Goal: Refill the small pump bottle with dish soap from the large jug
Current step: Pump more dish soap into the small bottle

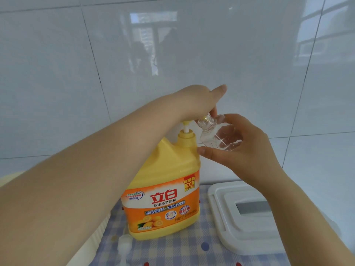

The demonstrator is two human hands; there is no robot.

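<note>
**Pump Nozzle Placed at Bottle Neck**

The clear small bottle [219,134] is gripped, tilted, by the right hand [244,148]. The jug's yellow pump head [206,118] is pressed under the left hand [201,98], nozzle at the bottle mouth. The yellow dish soap jug [165,189] is stood below both hands.

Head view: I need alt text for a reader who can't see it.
The left hand presses on the yellow jug's pump, whose nozzle sits at the mouth of a tilted clear small bottle held by the right hand. The jug stands on a checked cloth beside a white lidded box.
</note>
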